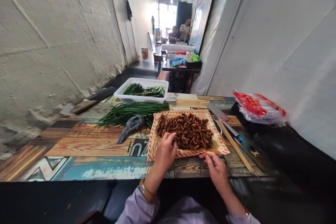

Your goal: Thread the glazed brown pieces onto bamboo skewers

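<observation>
A paper-lined tray (219, 146) with a red striped edge holds a heap of brown glazed pieces (187, 129). My left hand (166, 151) rests at the tray's near left side, fingers curled onto the brown pieces, pinching something I cannot make out. My right hand (215, 167) sits at the tray's near edge, fingers pinched on a thin wooden skewer (202, 139) that points up into the heap.
Loose green chives (131, 112) and a grey cloth (130, 126) lie left of the tray; a white tub (126, 95) with more chives stands behind. A cleaver (222, 117), long sticks (235, 147) and a red-and-white plastic bag (258, 108) lie at right. Two people stand far down the room.
</observation>
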Demonstrator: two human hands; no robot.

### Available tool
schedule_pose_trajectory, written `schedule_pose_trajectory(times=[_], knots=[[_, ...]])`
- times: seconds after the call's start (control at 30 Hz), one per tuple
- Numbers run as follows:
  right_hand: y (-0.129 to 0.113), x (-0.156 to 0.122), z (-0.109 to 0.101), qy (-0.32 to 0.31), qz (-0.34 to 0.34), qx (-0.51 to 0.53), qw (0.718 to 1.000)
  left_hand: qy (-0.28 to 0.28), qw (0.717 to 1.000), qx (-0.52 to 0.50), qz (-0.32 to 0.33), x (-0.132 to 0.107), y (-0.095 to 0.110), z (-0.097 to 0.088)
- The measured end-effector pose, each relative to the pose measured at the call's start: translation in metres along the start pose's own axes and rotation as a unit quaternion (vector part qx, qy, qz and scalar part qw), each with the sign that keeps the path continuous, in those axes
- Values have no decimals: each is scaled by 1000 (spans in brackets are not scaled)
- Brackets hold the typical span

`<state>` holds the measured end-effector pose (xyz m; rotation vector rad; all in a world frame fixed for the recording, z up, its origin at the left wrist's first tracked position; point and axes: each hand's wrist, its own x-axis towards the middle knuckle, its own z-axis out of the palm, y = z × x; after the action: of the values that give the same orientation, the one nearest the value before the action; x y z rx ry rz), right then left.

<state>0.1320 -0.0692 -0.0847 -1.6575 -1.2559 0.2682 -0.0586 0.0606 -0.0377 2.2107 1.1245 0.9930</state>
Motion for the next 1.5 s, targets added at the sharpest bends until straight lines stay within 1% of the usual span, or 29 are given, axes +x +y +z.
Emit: schedule_pose_trajectory(times=[0.1, 0.17, 0.2, 0.27, 0.33, 0.4, 0.43, 0.5, 0.6, 0.67, 0.73, 0.83, 0.9, 1.03, 1.17, 1.3, 1.4, 1.5], knots=[[-1, 0, 0, -30, -5, -2, 1000, 31, 989, -143, -31, 0, -2, 1], [0, -1, -1, -30, -7, -13, 999, 27, 966, -248, -69, -1, -2, 1], [0, -1, -2, -28, -3, -18, 999, 23, 945, -310, -97, -1, -1, 1], [2, -2, -3, -22, 9, -21, 999, 10, 891, -425, -160, -3, 1, 1], [4, -5, -3, -28, 21, -11, 999, 7, 837, -506, -206, -6, 5, 0], [3, -9, -2, -39, 29, 16, 999, 13, 797, -559, -230, -10, 9, -1], [2, -11, -1, -45, 31, 35, 998, 15, 783, -576, -235, -12, 11, -1], [-1, -15, 1, -60, 27, 74, 995, 14, 762, -601, -239, -15, 16, 1], [-8, -18, 5, -101, 0, 115, 988, 7, 741, -626, -244, -16, 23, 4], [-11, -16, 8, -116, -17, 128, 985, 4, 732, -636, -243, -14, 27, 7], [-13, -12, 11, -105, -25, 139, 984, 0, 734, -636, -240, -9, 30, 9], [-13, -7, 15, -81, -29, 147, 985, 5, 748, -617, -245, -3, 33, 9], [-12, -6, 16, -82, -34, 147, 985, 12, 759, -598, -257, 0, 34, 9], [-13, -5, 14, -108, -43, 154, 981, 9, 776, -567, -274, 4, 36, 11], [-15, -1, 13, -144, -34, 153, 977, 21, 795, -553, -247, 7, 36, 17], [-14, 2, 15, -161, -12, 136, 977, 20, 788, -573, -223, 9, 35, 19], [-13, 2, 16, -159, 1, 121, 980, 20, 770, -599, -218, 10, 32, 18], [-11, 0, 17, -158, -6, 101, 982, 13, 756, -619, -213, 9, 28, 17]])
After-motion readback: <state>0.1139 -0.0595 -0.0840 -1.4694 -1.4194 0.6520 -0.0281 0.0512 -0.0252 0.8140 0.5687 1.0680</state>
